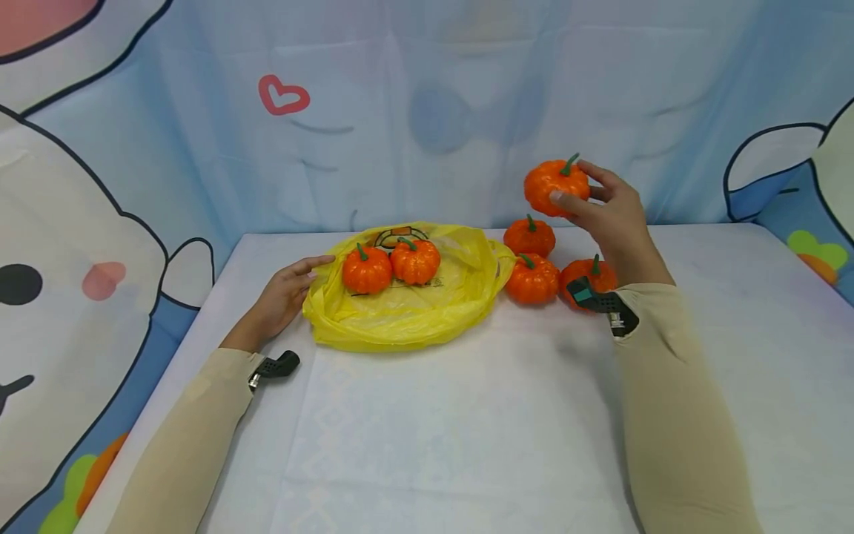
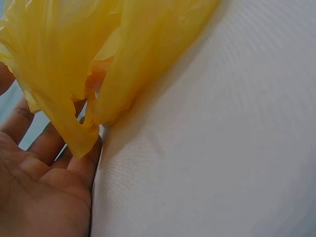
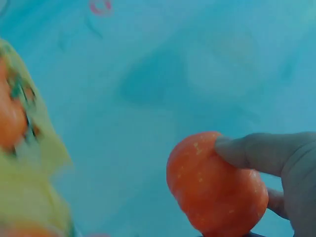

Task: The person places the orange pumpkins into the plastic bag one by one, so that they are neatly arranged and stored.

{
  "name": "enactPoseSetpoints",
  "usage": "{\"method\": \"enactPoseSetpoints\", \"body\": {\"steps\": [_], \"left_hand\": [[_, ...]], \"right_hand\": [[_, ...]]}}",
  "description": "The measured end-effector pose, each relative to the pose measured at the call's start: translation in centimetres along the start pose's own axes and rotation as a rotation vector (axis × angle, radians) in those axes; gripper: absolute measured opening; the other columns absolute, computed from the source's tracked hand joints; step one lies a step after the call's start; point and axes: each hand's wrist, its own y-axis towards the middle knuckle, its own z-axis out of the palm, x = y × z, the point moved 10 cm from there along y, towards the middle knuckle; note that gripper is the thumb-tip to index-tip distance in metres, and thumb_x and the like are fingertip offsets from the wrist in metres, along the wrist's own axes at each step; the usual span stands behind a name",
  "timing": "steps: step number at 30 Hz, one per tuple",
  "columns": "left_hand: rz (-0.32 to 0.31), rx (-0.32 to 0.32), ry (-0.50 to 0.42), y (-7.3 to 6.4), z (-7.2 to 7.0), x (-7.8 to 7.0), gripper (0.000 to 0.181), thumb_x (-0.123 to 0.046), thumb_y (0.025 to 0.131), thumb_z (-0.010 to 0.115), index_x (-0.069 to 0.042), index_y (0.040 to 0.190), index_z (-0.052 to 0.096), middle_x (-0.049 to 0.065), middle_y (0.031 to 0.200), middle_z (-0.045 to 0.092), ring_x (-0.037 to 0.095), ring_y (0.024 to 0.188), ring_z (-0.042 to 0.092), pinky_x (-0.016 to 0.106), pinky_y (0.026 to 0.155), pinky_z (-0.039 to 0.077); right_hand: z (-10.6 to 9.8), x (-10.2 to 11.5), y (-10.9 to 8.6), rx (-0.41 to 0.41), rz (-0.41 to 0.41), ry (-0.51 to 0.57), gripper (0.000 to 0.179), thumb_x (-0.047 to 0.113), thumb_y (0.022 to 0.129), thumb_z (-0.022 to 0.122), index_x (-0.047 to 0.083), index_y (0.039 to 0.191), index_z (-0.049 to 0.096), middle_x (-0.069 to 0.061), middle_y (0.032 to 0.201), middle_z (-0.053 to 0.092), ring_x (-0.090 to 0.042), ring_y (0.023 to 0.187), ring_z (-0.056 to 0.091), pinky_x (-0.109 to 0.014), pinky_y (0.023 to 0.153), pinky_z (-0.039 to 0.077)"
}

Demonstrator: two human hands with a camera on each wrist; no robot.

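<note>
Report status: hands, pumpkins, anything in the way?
Right hand gripping pumpkin, raised. Left hand touching bag. Two more in or on bag, three beside it. No obstruction seen.

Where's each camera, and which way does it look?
Head: worn on the head, looking forward and down at the table; left hand, right hand and sleeves show.
Left wrist: on that wrist, looking at the yellow bag and table; part of the left hand shows.
Right wrist: on that wrist, looking at the held pumpkin and blue cloth; part of the right hand shows.
Head and right wrist both show the held pumpkin.
</note>
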Motion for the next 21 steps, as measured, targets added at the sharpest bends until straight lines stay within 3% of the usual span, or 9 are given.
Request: {"method": "enactPoseSetpoints", "body": {"steps": [5, 9, 14, 21], "left_hand": [[0.001, -0.004, 0.004, 0.0, -0.1, -0.1, 0.042, -0.013, 0.105, 0.038, -0.006, 0.145, 0.045, 0.006, 0.160, 0.025, 0.009, 0.130, 0.043, 0.014, 0.099, 0.046], [0.005, -0.001, 0.002, 0.0, 0.0, 0.1, 0.042, -0.014, 0.105, 0.039, -0.007, 0.145, 0.045, 0.007, 0.161, 0.025, 0.009, 0.130, 0.044, 0.014, 0.099, 0.046], [0.012, 0.011, 0.008, -0.1, 0.5, -0.1, 0.043, -0.016, 0.105, 0.039, -0.005, 0.147, 0.043, 0.008, 0.162, 0.023, 0.009, 0.131, 0.042, 0.014, 0.100, 0.045], [0.010, 0.024, 0.009, 0.2, 0.9, -0.3, 0.043, -0.017, 0.106, 0.037, -0.005, 0.147, 0.042, 0.007, 0.161, 0.025, 0.010, 0.132, 0.042, 0.014, 0.101, 0.044]], "right_hand": [[7.2, 2.6, -2.2, 0.250, -0.099, -0.038, 0.070, 0.038, 0.091, 0.068, 0.033, 0.152, 0.035, -0.010, 0.137, 0.045, -0.021, 0.114, 0.057, -0.044, 0.106, 0.048], [11.7, 1.2, -3.0, 0.406, -0.061, -0.104, 0.071, 0.034, 0.092, 0.069, 0.033, 0.153, 0.033, -0.015, 0.148, 0.039, -0.028, 0.121, 0.056, -0.047, 0.105, 0.048], [13.1, -0.6, -2.7, 0.392, -0.095, -0.380, 0.075, 0.036, 0.090, 0.070, 0.030, 0.154, 0.032, -0.014, 0.153, 0.037, -0.033, 0.129, 0.049, -0.050, 0.102, 0.049], [13.4, 0.1, -3.4, 0.318, -0.194, -0.551, 0.075, 0.030, 0.091, 0.068, 0.021, 0.155, 0.031, -0.011, 0.158, 0.035, -0.035, 0.142, 0.037, -0.054, 0.115, 0.035]]}}
